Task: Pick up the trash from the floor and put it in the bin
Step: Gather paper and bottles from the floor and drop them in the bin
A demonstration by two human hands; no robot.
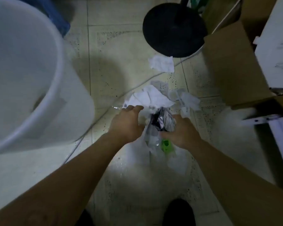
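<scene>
**Both hands on the pile of trash**

The left hand (127,123) has its fingers (134,109) spread, half open, and they rest on the white crumpled paper (149,98) at the top of the pile. The right hand (182,133) is curled closed around a dark and silver wrapper (162,121), with a green piece (167,145) just below it. The pile lies on the tiled floor (121,62), between the two hands. One more white paper (161,63) lies apart, beside a round black base (173,30). The big white bin (39,98) stands at the left, near the left hand.
</scene>
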